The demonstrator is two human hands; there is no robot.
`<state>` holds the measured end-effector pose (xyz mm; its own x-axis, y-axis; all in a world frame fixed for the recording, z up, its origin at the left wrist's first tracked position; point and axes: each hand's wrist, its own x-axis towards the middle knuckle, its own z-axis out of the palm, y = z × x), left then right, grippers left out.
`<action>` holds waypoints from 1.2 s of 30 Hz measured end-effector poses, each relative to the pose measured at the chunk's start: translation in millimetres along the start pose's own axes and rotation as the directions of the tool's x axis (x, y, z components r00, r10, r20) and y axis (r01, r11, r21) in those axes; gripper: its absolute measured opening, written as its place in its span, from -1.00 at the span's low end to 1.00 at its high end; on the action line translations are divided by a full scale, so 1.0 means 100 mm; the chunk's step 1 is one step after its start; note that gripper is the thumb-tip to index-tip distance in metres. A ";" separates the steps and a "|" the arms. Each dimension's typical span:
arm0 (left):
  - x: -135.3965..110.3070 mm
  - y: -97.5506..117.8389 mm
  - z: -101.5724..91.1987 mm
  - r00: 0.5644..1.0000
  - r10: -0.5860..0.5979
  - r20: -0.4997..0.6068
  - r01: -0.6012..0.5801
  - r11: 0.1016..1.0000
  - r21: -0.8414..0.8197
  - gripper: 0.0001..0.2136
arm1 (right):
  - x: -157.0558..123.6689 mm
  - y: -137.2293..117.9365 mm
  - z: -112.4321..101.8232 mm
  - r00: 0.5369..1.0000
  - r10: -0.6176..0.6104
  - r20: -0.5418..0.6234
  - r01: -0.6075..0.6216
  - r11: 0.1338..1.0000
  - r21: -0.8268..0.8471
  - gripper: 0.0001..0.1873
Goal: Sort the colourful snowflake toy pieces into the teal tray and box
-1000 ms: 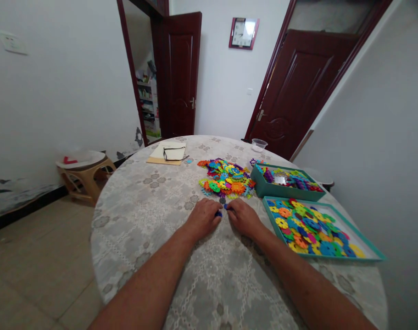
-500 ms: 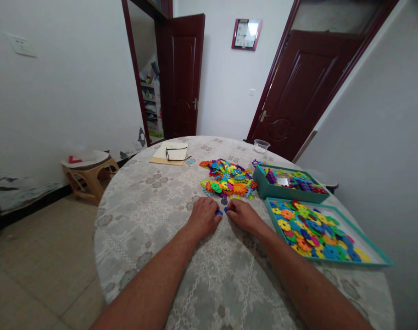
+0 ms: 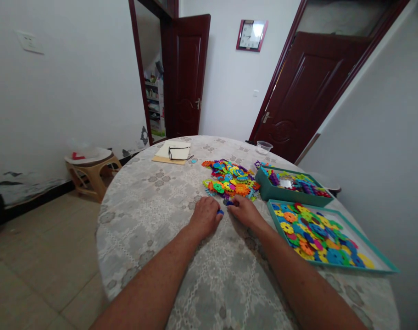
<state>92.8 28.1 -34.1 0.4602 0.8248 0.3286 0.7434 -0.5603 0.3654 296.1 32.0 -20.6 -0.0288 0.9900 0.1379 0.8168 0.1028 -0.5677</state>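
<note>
My left hand [image 3: 208, 213] rests low over the tablecloth, its fingers closed on a small blue plastic piece [image 3: 220, 212] that peeks out by the thumb. To its right, my right hand [image 3: 243, 210] pinches another dark blue piece [image 3: 228, 202] between thumb and fingers. The two hands are a short gap apart, and the exact shape of both pieces is mostly hidden. Just beyond them lies a heap of colourful plastic gear pieces [image 3: 232, 176], with an orange gear [image 3: 242, 189] near its front.
At the right stand a green box [image 3: 291, 195] of sorted pieces and a shallow lid [image 3: 377, 253] holding many flat gears. Glasses [image 3: 179, 153] lie on a notebook [image 3: 162, 153] at the far left. A clear plastic bowl [image 3: 264, 146] sits at the back edge.
My right hand has moved slightly forward with its blue piece, away from the left hand. My left hand stays nearly in place. The whole view has shifted a little.
</note>
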 end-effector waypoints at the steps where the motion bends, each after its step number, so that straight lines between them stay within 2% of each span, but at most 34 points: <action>1: 0.00 0.00 0.01 1.000 -0.007 0.000 0.007 1.000 -0.001 -0.83 | 0.02 0.01 0.02 1.000 0.017 -0.016 -0.017 1.000 0.013 -0.82; 4: 0.01 -0.01 0.02 0.999 -0.035 0.000 0.035 0.999 -0.004 -0.82 | 0.11 0.04 0.08 0.995 0.085 -0.045 -0.084 0.996 0.030 -0.72; 6: 0.01 -0.02 0.02 0.999 -0.047 -0.001 0.047 0.999 -0.012 -0.83 | 0.17 0.04 0.12 0.992 0.122 -0.044 -0.121 0.992 0.022 -0.78; 9: 0.01 -0.02 0.01 0.999 -0.054 -0.001 0.053 0.998 -0.034 -0.83 | 0.23 0.03 0.15 0.990 0.141 -0.025 -0.141 0.990 -0.001 -0.97; 13: 0.02 -0.01 -0.01 0.998 -0.064 0.004 0.064 0.996 -0.063 -0.81 | 0.27 0.02 0.15 0.989 0.146 -0.011 -0.147 0.989 -0.023 -0.92; 18: 0.03 0.01 -0.05 0.997 -0.075 0.012 0.076 0.994 -0.084 -0.82 | 0.25 -0.01 0.14 0.994 0.103 -0.018 -0.104 0.994 -0.016 -0.96; 25: 0.02 0.04 -0.08 0.995 -0.102 -0.008 0.101 0.992 -0.077 -0.85 | 0.22 -0.08 0.19 0.998 -0.053 0.041 0.052 0.998 0.036 -0.76; 32: 0.05 0.03 -0.08 0.982 -0.188 -0.036 0.187 0.982 -0.040 -0.90 | 0.29 -0.12 0.10 0.996 -0.059 0.065 0.063 0.997 -0.054 -0.70; 36: 0.04 0.04 -0.10 0.980 -0.199 -0.033 0.198 0.980 -0.029 -0.90 | 0.26 -0.18 0.08 0.989 -0.112 0.092 0.121 0.988 -0.098 -0.68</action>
<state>92.7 28.8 -22.7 0.2872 0.9167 0.2777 0.8055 -0.3880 0.4478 276.3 56.7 -13.2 -0.1728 0.9769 0.1253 0.8597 0.2117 -0.4648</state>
